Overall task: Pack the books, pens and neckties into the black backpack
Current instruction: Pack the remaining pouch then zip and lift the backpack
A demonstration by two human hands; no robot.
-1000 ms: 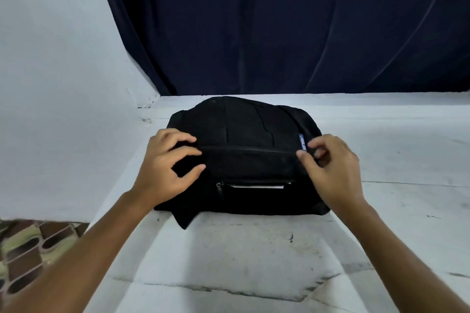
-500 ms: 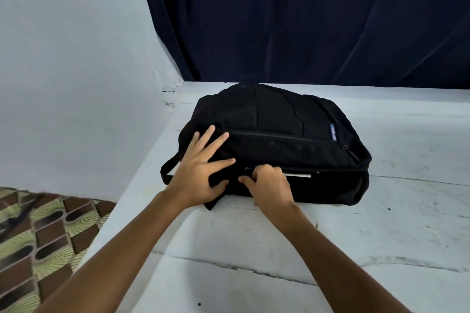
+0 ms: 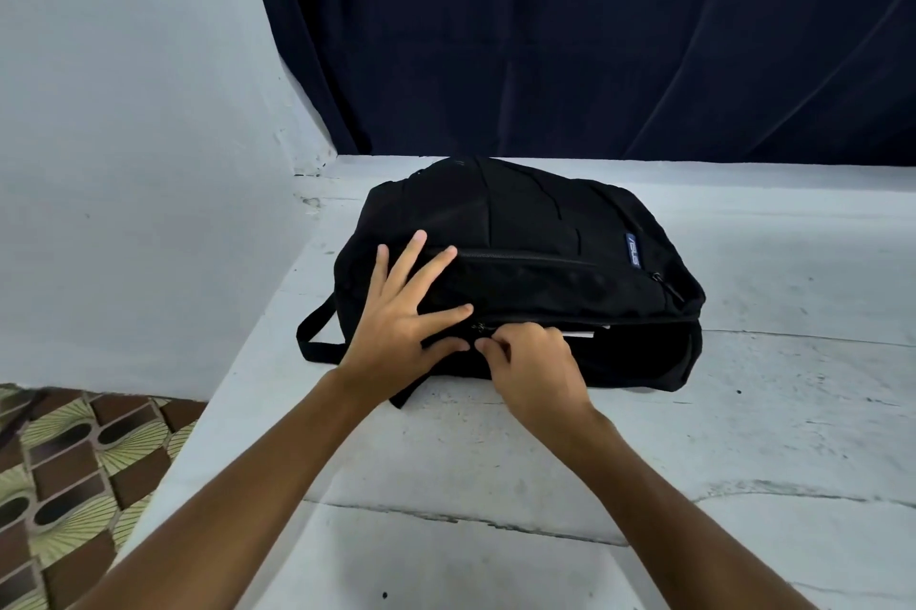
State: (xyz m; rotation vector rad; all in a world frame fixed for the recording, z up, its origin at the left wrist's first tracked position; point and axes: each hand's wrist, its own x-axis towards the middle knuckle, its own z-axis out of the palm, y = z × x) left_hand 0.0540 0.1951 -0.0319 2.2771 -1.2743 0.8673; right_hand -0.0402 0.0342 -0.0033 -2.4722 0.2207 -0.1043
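The black backpack (image 3: pixel 520 272) lies flat on a white slab (image 3: pixel 495 485), its near side facing the person and its far end close to the dark blue curtain (image 3: pixel 570 34). Along that near side a zipper opening gapes toward the right, and the pale edge of a book (image 3: pixel 580 335) shows in the slit. A small blue label (image 3: pixel 633 250) sits on the bag's right shoulder, and a shoulder strap (image 3: pixel 317 332) loops out at its left end onto the slab.

The left hand (image 3: pixel 406 312) is laid flat on the left part of the backpack, fingers straight and spread, pressing the fabric down. Just to its right, the right hand (image 3: pixel 530 361) has its fingers curled together at the left end of the zipper line, pinching the zipper pull (image 3: pixel 480 331); its thumb and the left thumb almost meet.

A pale wall (image 3: pixel 124 138) rises at the left, and patterned floor tiles (image 3: pixel 64 470) show at the near left, below the slab's edge.
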